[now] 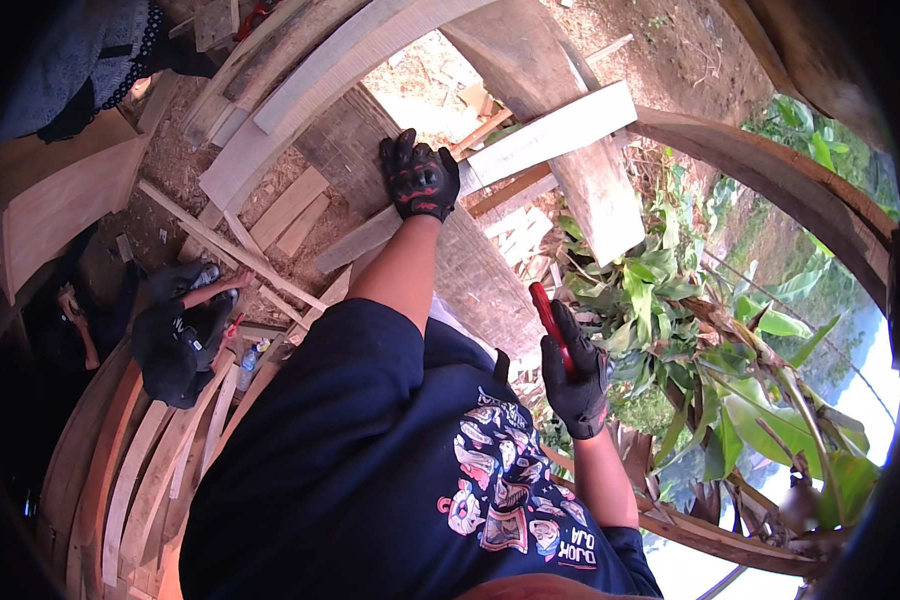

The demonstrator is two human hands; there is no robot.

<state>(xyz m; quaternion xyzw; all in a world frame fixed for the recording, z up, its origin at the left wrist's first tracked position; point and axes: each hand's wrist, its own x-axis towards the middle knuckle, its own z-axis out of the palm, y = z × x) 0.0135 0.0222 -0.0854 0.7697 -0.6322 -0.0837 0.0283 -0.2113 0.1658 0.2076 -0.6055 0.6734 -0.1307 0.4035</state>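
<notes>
Leafy plants [655, 290] stand at right. The right grip [576, 378] clenches a red tool [550, 325]; ahead of it, the pale board [555, 135] slants away rightward, the nearer left grip [420, 182] resting across it, whether clasping I cannot tell.

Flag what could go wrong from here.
1. The pale squared plank might slip or pivot: only the left hand appears to steady it, well away from its far end.
2. The red handheld tool, kind unclear, could be dropped or slip, since the right hand alone holds it.
3. The loose boards may trip someone; a co-worker is nearby.
</notes>
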